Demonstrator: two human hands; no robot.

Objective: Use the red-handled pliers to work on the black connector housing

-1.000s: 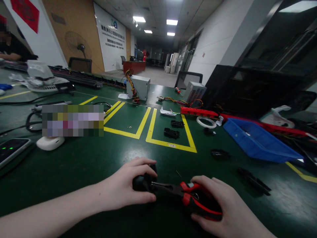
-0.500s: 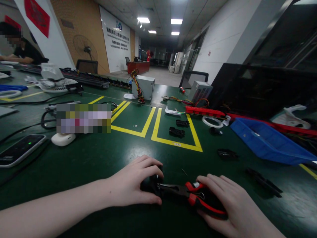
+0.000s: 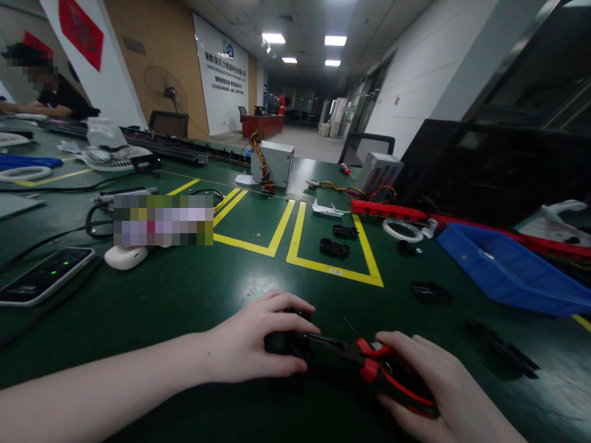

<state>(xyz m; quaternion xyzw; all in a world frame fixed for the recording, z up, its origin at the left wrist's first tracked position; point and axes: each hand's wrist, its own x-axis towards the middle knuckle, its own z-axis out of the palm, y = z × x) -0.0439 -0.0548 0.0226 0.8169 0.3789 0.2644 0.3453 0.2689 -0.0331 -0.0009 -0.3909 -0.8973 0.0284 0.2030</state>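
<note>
Though dark-nosed, pliers [image 3: 368, 371] with red and black handles [image 3: 407, 394].

Left forearm [image 3: 115, 378]: bare, slanting in from lower left.
Left grip [image 3: 263, 341]: fingers arched rightward, thumb opposite, nearer the body.
Right grip [image 3: 429, 375]: fingers curled, pointing left, thumb below.

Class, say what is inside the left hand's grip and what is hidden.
The left hand holds a dark part, with the pliers pointing at it; the hand covers the rest.
</note>
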